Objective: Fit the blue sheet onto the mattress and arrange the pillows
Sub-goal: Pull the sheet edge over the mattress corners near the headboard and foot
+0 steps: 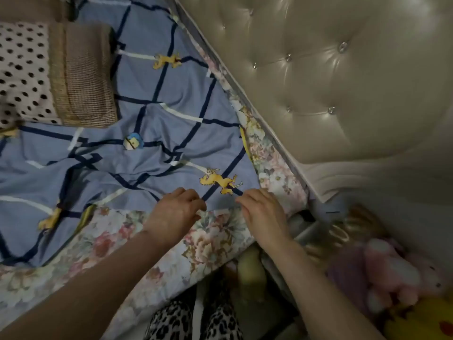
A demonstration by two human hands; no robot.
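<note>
The blue sheet point(147, 133), checked with dark and white lines and cartoon prints, lies wrinkled over the floral mattress point(208, 241). Its near edge stops short of the mattress corner, leaving floral fabric bare. My left hand point(175, 212) pinches the sheet's edge with curled fingers. My right hand point(264, 212) grips the same edge a little to the right, near the corner by the headboard. A polka-dot pillow point(22, 74) and a brown striped pillow point(85, 74) lie on the sheet at the upper left.
A tufted cream headboard point(343, 82) fills the upper right. Soft toys point(392, 273) are piled on the floor beside the bed at the lower right. My legs in leopard-print trousers point(196, 322) stand against the mattress side.
</note>
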